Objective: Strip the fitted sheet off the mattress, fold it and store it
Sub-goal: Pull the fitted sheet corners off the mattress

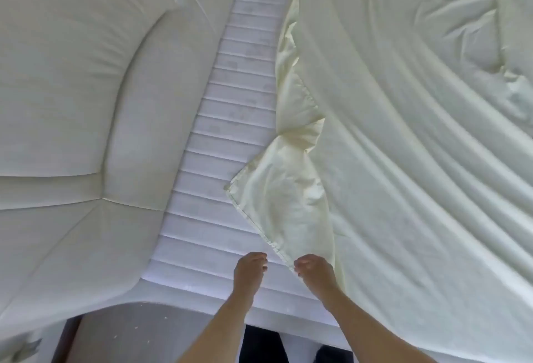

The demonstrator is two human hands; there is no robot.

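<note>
- Standing at the near edge of the mattress (pixel 230 137), dark trouser legs (pixel 261 345) just visible at the bottom between the two forearms.
- Reaching forward over the mattress edge with both bare arms, hands close together but apart.
- Left hand (pixel 250 267): fingers curled, nothing seen between them; hovering over bare quilted ticking, just left of the sheet's hem.
- Right hand (pixel 313 269): fingers curled round the near hem of the sheet (pixel 403 160), pinching it at the lowest point of the loose flap.
- Sheet pale yellow-green, pulled off the middle strip, lying rumpled over the right half of the bed and spilling past the near right edge.
- Loose corner flap (pixel 277 189) folded back leftward onto the ticking, stitched hem showing, point near the strip's middle.
- Bare mattress strip running from near edge to far top, white with ribbed cross-quilting and faint grey marks.
- Left of the strip, a thick white duvet (pixel 72 103), puffed and creased, covering the left half and drooping over the near left corner.
- Below that corner, grey floor (pixel 138 331) with small pale specks.
- Far right, sheet bunched into deeper wrinkles.
</note>
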